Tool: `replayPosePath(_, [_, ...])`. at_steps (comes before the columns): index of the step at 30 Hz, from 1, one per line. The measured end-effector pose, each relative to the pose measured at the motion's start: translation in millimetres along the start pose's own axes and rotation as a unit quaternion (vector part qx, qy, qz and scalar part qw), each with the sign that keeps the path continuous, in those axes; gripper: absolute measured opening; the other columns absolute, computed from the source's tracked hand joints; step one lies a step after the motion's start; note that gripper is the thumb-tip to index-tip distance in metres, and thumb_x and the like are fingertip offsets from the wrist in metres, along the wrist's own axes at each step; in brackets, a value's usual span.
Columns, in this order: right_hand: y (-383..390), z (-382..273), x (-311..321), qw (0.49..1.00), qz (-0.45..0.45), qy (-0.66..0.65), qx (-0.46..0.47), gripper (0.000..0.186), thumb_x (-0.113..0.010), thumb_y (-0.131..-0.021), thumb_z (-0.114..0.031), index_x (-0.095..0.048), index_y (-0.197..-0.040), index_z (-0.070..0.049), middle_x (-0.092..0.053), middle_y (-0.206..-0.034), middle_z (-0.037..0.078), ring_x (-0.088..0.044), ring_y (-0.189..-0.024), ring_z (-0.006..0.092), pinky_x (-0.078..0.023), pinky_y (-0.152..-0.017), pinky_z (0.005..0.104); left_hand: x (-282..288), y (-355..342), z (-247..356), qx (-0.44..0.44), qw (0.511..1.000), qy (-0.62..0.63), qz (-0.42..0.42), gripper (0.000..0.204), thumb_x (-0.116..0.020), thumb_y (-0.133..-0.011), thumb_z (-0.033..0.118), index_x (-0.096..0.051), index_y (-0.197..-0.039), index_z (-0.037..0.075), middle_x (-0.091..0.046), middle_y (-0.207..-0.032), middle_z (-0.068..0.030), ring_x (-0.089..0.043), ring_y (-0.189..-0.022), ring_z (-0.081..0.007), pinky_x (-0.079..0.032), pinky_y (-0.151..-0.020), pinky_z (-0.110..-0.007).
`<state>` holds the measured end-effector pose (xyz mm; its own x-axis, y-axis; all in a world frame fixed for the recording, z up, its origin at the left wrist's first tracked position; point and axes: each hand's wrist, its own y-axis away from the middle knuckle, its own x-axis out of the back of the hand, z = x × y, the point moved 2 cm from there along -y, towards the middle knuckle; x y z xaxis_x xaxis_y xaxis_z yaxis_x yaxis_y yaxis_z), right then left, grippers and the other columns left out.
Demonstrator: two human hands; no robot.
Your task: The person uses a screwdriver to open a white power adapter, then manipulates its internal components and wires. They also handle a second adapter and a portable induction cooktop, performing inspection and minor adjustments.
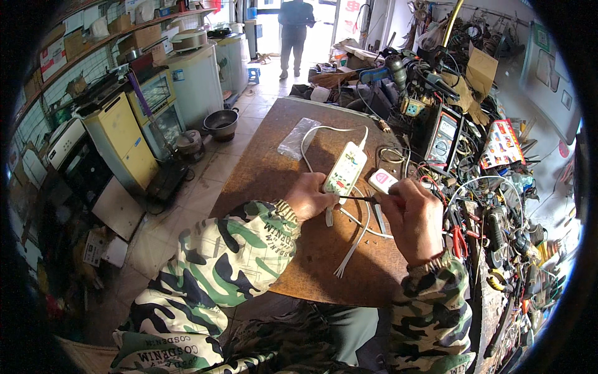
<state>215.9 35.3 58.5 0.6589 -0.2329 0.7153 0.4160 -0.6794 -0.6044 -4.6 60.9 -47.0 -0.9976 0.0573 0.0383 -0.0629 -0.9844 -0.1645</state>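
Note:
A flat white oblong box with green and red printing and a cord from its far end stands tilted over the wooden table. My left hand is closed on its near end. In my closed right hand is a thin black tool, its shaft pointing left at the box's near end and my left fingertips. Its exact kind is hard to make out. White cable with split wire ends lies between my hands. Beside my right fingers rests a small white piece with a pink mark.
A clear plastic bag lies on the table's far left. Along the right are a multimeter, red-handled pliers and heaped cables and tools. Old appliances and a black pot stand left. A person stands at the doorway.

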Motion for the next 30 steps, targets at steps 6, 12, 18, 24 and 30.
replayPosePath(6, [4, 7, -5, 0.998, -0.010, -0.029, -0.060, 0.021, -0.077, -0.083, -0.015, -0.061, -0.088, -0.003, -0.065, -0.083, 0.015, -0.068, -0.073, 0.0346, -0.052, -0.062, 0.0422, -2, -2, 4, 0.006, 0.999, -0.030, 0.030, 0.015, -0.068, -0.081, 0.004, -0.068, -0.090, -0.007, -0.070, -0.079, -0.0100, -0.065, -0.071, -0.0162, -0.051, -0.065, -0.033])
replayPosePath(12, [6, 5, -3, 0.995, 0.023, -0.102, -0.004, 0.022, -0.076, -0.081, -0.009, -0.060, -0.096, -0.002, -0.064, -0.090, 0.017, -0.068, -0.079, 0.0340, -0.053, -0.069, 0.0419, 0, -3, 1, 0.026, 0.999, -0.028, 0.009, 0.018, -0.068, -0.082, 0.004, -0.068, -0.094, -0.009, -0.070, -0.080, -0.0103, -0.065, -0.072, -0.0157, -0.051, -0.066, -0.034])
replayPosePath(18, [7, 4, -10, 0.997, 0.043, -0.044, -0.056, 0.021, -0.078, -0.082, -0.014, -0.061, -0.085, -0.002, -0.065, -0.078, 0.014, -0.067, -0.067, 0.0313, -0.051, -0.059, 0.0406, 3, -5, -8, 0.015, 0.997, -0.073, 0.036, 0.021, -0.069, -0.084, 0.005, -0.068, -0.098, -0.009, -0.071, -0.082, -0.0114, -0.066, -0.073, -0.0169, -0.052, -0.067, -0.033])
replayPosePath(24, [10, -8, -8, 0.995, 0.055, -0.078, -0.002, 0.019, -0.077, -0.082, -0.013, -0.061, -0.085, -0.003, -0.063, -0.080, 0.015, -0.067, -0.070, 0.0334, -0.051, -0.060, 0.0420, 4, -2, -2, 0.045, 0.996, -0.074, 0.027, 0.023, -0.071, -0.086, 0.012, -0.068, -0.100, -0.006, -0.072, -0.087, -0.0100, -0.067, -0.078, -0.0153, -0.052, -0.070, -0.031])
replayPosePath(30, [11, 0, -11, 0.998, 0.046, -0.046, 0.001, 0.016, -0.076, -0.082, -0.009, -0.062, -0.087, -0.003, -0.063, -0.081, 0.014, -0.065, -0.070, 0.0339, -0.051, -0.061, 0.0431, 2, -3, -2, 0.042, 0.997, -0.057, 0.030, 0.020, -0.068, -0.085, 0.007, -0.064, -0.097, -0.009, -0.071, -0.085, -0.0159, -0.071, -0.075, -0.0204, -0.056, -0.067, -0.033])
